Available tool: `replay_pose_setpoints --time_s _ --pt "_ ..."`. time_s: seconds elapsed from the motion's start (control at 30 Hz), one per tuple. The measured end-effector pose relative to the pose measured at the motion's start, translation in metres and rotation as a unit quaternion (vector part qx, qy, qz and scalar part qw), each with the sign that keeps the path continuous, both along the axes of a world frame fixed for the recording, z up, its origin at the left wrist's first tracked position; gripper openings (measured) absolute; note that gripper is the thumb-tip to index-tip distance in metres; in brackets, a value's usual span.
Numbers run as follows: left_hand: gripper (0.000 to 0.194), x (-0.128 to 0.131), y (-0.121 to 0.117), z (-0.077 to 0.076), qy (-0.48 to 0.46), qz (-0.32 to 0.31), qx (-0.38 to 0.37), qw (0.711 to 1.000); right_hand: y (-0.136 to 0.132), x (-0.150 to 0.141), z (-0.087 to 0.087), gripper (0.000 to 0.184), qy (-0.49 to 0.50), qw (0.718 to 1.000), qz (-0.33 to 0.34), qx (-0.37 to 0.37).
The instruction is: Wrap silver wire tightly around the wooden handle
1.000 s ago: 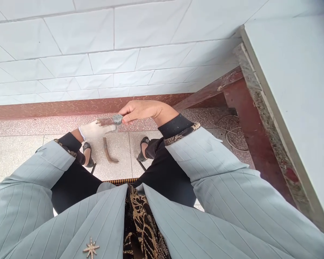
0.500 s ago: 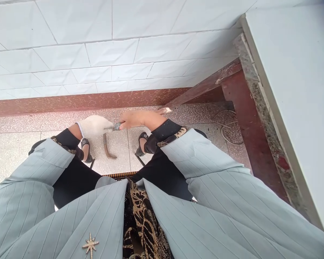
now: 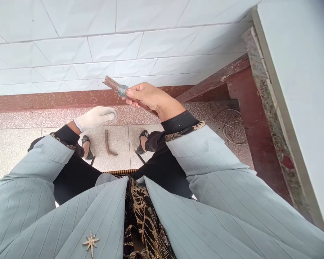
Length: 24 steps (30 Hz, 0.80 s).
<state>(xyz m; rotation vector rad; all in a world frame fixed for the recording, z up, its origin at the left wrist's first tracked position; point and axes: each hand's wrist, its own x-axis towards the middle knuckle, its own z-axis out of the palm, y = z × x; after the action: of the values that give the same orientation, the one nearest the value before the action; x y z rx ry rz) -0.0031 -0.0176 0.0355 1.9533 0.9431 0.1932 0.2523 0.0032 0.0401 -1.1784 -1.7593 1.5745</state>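
Note:
A wooden stick (image 3: 110,82) with thin grey metal wire (image 3: 122,90) wound thickly around it is gripped by my bare right hand (image 3: 148,98). My thumb presses beside the winding, and the stick's rough end points up and left; its other end passes behind my hand. Lower and to the left, my left hand (image 3: 93,118), in a white knit glove, is closed with its thumb against the fingers. A fine strand of wire runs down from the winding towards that thumb. What lies inside the glove's grip is mostly hidden.
A bent stick (image 3: 108,144) lies on the tiled floor between my feet. White wall tiles (image 3: 113,46) rise in front. At right stand a reddish-brown frame (image 3: 259,133) and a pale slab (image 3: 299,90), with a loose cable loop (image 3: 234,135) on the floor.
The stick was level between both hands, with the glove over its left end. Now my right hand holds it higher and tilted, and my left hand has come off it, lower and apart.

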Motion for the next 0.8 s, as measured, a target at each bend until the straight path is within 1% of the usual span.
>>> replay_pose_setpoints --time_s 0.07,0.13,0.2,0.27,0.3,0.33,0.4,0.43,0.47,0.5,0.53,0.57,0.6,0.63,0.67,0.7,0.73,0.8 --pt "0.028 0.002 -0.001 -0.005 0.037 -0.033 0.02 0.999 0.003 -0.007 -0.003 0.049 -0.125 0.992 -0.009 0.017" --pt "0.031 0.001 -0.001 -0.01 0.06 -0.061 0.024 0.996 0.004 -0.013 -0.006 0.04 -0.266 0.963 0.012 0.048" --pt "0.032 -0.001 0.0 -0.015 0.073 -0.079 0.021 0.994 0.002 -0.019 -0.008 0.034 -0.369 0.924 0.059 0.079" --pt "0.031 -0.003 0.0 -0.018 0.081 -0.092 0.016 0.992 -0.002 -0.024 -0.012 0.031 -0.411 0.897 0.135 0.092" --pt "0.031 -0.005 0.001 -0.019 0.081 -0.099 0.012 0.992 -0.005 -0.026 -0.013 0.03 -0.412 0.888 0.185 0.081" --pt "0.03 -0.005 0.001 -0.019 0.076 -0.106 0.007 0.991 -0.007 -0.027 -0.015 0.031 -0.393 0.885 0.241 0.056" --pt "0.029 -0.006 0.001 -0.02 0.053 -0.128 -0.015 0.99 -0.01 -0.027 -0.014 0.03 -0.311 0.882 0.354 -0.024" --pt "0.029 -0.006 0.001 -0.021 0.033 -0.136 -0.029 0.99 -0.011 -0.025 -0.012 0.028 -0.26 0.879 0.394 -0.062" --pt "0.028 -0.006 0.001 -0.022 0.008 -0.134 -0.043 0.99 -0.012 -0.022 -0.009 0.027 -0.213 0.878 0.419 -0.088" --pt "0.028 -0.006 0.0 -0.022 -0.022 -0.125 -0.055 0.99 -0.011 -0.019 -0.006 0.026 -0.177 0.881 0.427 -0.097" --pt "0.028 -0.005 0.0 -0.023 -0.05 -0.105 -0.063 0.991 -0.011 -0.014 -0.002 0.026 -0.148 0.893 0.416 -0.091" --pt "0.029 -0.004 -0.001 -0.024 -0.068 -0.078 -0.067 0.992 -0.01 -0.01 0.002 0.03 -0.122 0.91 0.388 -0.077" --pt "0.029 -0.003 -0.002 -0.025 -0.074 -0.05 -0.069 0.994 -0.009 -0.005 0.004 0.037 -0.08 0.936 0.338 -0.057" --pt "0.03 -0.002 -0.003 -0.025 -0.068 -0.027 -0.071 0.995 -0.008 -0.001 0.006 0.043 -0.027 0.963 0.264 -0.039" --pt "0.03 0.0 -0.004 -0.025 -0.054 -0.01 -0.069 0.996 -0.007 0.002 0.007 0.049 0.01 0.981 0.191 -0.026" --pt "0.031 0.001 -0.005 -0.025 -0.037 0.0 -0.065 0.997 -0.006 0.003 0.006 0.053 0.032 0.991 0.125 -0.019" --pt "0.031 0.003 -0.006 -0.024 -0.02 0.002 -0.06 0.998 -0.005 0.004 0.005 0.054 0.034 0.997 0.073 -0.018" --pt "0.029 0.007 -0.007 -0.023 0.007 -0.012 -0.046 0.999 -0.004 0.002 0.001 0.053 -0.015 0.999 0.022 -0.023"
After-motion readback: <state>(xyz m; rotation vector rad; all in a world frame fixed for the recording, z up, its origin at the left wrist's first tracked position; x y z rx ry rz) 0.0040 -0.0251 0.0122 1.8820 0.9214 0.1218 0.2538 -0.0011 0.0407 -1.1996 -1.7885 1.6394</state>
